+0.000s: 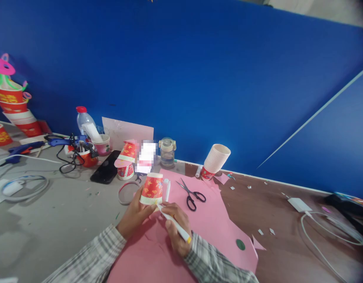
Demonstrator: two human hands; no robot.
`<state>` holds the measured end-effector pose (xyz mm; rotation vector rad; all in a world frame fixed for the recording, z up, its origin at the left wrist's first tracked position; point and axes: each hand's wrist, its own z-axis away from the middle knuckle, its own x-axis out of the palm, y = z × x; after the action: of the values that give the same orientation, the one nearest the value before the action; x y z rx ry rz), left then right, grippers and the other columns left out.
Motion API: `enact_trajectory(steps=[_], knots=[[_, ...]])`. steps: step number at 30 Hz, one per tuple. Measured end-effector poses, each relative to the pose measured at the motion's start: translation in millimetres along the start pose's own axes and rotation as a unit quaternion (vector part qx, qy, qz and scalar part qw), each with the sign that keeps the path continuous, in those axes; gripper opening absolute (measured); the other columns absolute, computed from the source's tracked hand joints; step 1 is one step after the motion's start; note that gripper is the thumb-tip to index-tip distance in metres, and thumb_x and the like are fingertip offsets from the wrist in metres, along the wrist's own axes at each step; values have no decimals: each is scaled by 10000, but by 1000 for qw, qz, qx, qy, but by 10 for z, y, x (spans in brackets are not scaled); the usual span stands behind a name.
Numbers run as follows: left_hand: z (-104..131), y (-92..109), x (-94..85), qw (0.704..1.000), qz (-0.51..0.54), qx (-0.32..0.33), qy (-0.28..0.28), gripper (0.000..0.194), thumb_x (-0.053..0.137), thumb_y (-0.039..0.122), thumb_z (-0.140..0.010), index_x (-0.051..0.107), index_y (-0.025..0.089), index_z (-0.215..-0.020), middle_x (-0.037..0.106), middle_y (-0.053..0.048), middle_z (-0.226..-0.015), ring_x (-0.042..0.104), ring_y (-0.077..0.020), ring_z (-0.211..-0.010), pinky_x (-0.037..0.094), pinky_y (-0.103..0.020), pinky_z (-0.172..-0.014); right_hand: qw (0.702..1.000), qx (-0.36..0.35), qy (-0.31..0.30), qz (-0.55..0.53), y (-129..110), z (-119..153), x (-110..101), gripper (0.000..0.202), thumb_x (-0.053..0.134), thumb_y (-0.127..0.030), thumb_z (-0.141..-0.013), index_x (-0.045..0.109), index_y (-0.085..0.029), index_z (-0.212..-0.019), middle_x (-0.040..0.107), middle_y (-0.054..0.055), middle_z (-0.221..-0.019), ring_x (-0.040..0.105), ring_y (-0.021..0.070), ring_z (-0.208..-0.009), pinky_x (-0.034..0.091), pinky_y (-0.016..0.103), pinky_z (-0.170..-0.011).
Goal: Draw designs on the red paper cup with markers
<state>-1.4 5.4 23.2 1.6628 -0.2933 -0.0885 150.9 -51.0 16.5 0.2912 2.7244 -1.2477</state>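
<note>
My left hand (136, 212) is closed around a red patterned paper cup (152, 188), which is held upside down with a pale band along its lower edge. In my right hand (178, 226) is a white marker pen (177, 227) with a yellow end. Its tip touches or nearly touches the cup's pale band, where a little yellow shows. Under both hands spreads a large pink paper sheet (210, 236). Another white pen (167, 190) lies just right of the cup. Black-handled scissors (192, 194) rest partly open on the sheet.
A leaning stack of paper cups (216, 157) and a lidded glass jar (167, 152) stand along the blue partition (181, 78). Left are a decorated cup figure (126, 159), a black phone (106, 167) and blue glue guns (24, 151). A white charger (299, 204) with cable lies right.
</note>
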Motion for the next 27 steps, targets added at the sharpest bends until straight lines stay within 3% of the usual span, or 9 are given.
enact_trajectory(steps=[5,17,27], knots=[[4,36,19,1000,5,-2,0,629,750,382,-554,471,273,-1107,640,-30,-943,615,-228,-800,528,-331,-668,1000,7,16,-5,8,13,15,225,474,-214,-824,623,-230,-992,685,82,-854,645,304,-869,522,393,-742],[-5,-86,-16,1000,-10,27,-10,649,742,397,-555,453,253,-1119,616,-35,-1025,572,-248,-925,482,-369,-802,1000,-5,-13,16,2,15,-16,239,474,-215,-824,602,-238,-1025,682,76,-899,610,304,-969,494,411,-833],[-6,-95,-16,1000,0,11,-14,662,750,385,-547,444,272,-1123,617,-32,-1003,586,-248,-905,491,-380,-788,1000,-14,-10,19,-8,-2,-5,252,469,-183,-817,613,-244,-1015,696,76,-877,622,297,-955,503,392,-822]])
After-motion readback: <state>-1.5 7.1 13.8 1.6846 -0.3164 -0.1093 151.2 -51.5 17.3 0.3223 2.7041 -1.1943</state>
